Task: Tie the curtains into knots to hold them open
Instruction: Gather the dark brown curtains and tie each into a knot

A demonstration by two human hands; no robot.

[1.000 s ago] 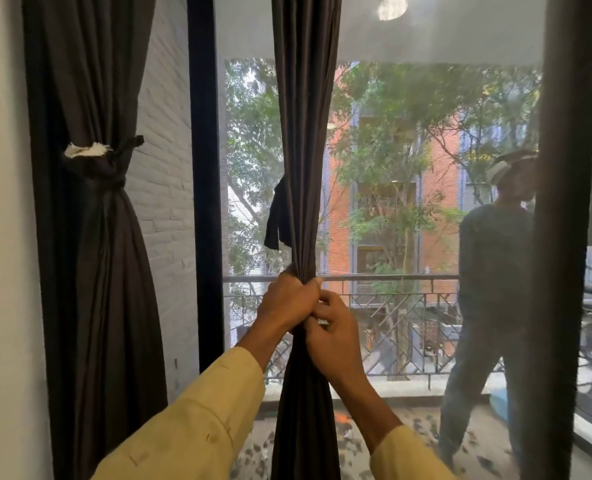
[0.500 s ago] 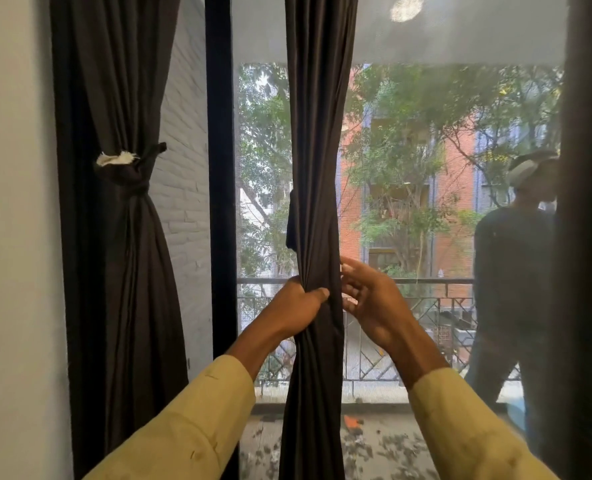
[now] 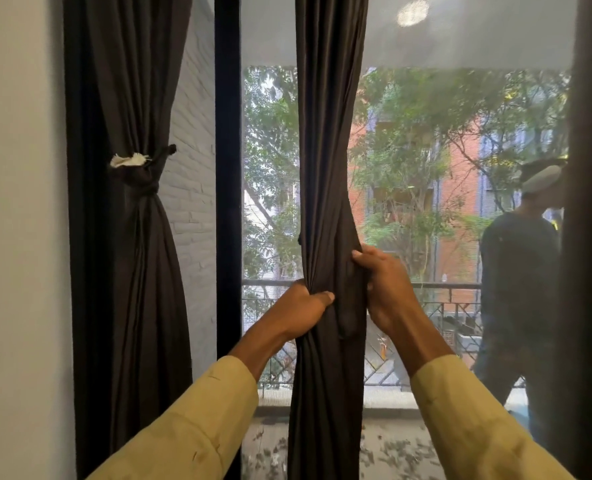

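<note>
A dark brown curtain (image 3: 325, 140) hangs bunched in front of the window's middle. My left hand (image 3: 303, 308) grips the gathered cloth from the left, thumb across the front. My right hand (image 3: 382, 287) grips the same bunch from the right, slightly higher, fingers curled into the folds. The cloth bulges between both hands. Further left, a second dark curtain (image 3: 131, 271) hangs against the wall with a knot (image 3: 140, 176) at mid height and a white scrap on top of it.
A black window frame post (image 3: 228, 168) stands between the two curtains. A third dark curtain (image 3: 589, 237) runs down the right edge. The glass reflects a person (image 3: 519, 271). Outside are a balcony railing (image 3: 440, 306), trees and a brick building.
My right hand has come back onto the curtain and now grips it from the right, after being open beside it. The left hand has kept its grip. The view shifted left.
</note>
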